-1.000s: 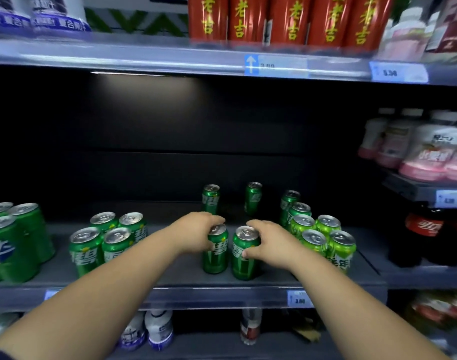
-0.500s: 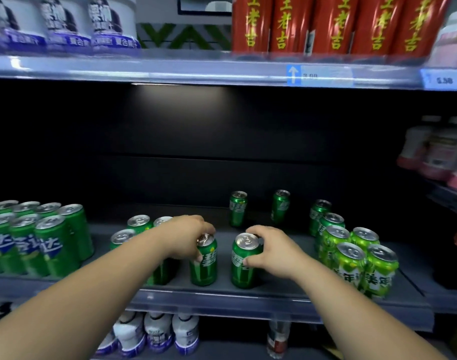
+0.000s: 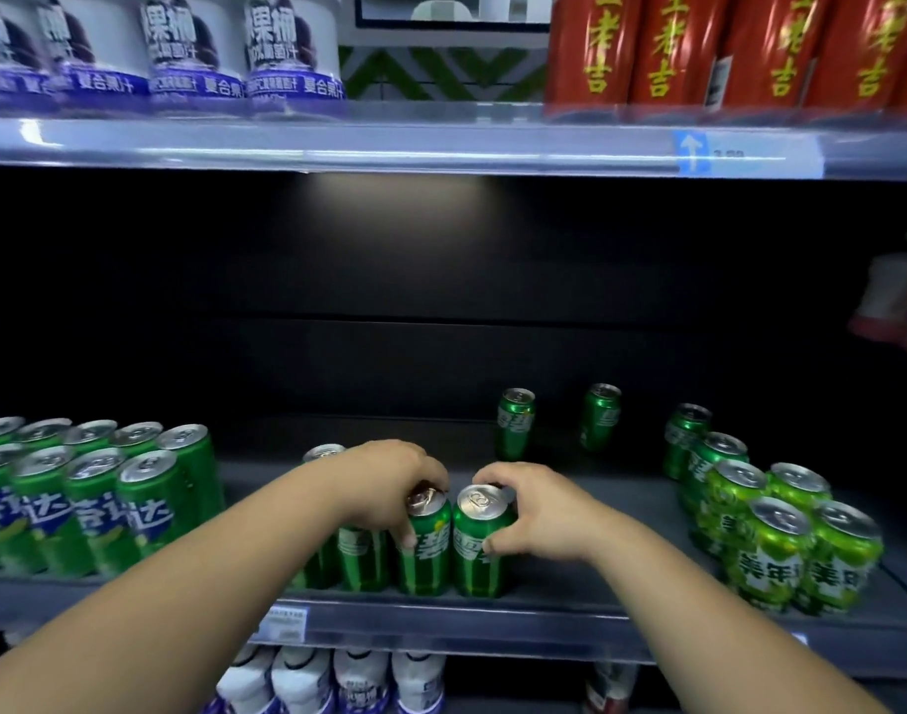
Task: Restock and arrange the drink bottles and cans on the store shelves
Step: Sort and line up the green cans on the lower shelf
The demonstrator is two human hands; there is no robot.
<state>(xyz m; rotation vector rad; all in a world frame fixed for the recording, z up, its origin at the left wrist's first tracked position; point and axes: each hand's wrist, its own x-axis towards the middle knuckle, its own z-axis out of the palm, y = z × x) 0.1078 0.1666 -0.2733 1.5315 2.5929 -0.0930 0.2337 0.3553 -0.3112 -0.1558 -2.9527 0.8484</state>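
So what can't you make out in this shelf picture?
Head view only.
Cans behind the left hand: mostly hidden by hand and forearm.
Upper price tag: digits blurred.
Pink bottle: cut off by the right edge.
White bottles below: cut off by the bottom edge.

Your left hand point(image 3: 389, 487) grips the rim of the left can point(image 3: 425, 551) at the front of the middle shelf point(image 3: 569, 618). Your right hand point(image 3: 539, 512) grips the right can point(image 3: 479, 553), which stands touching it. Both are upright. More green cans point(image 3: 361, 556) sit just beside them under your left wrist. A large block of cans point(image 3: 95, 507) stands far left, lighter green cans point(image 3: 781, 548) far right, and two single cans point(image 3: 514, 422) well behind.
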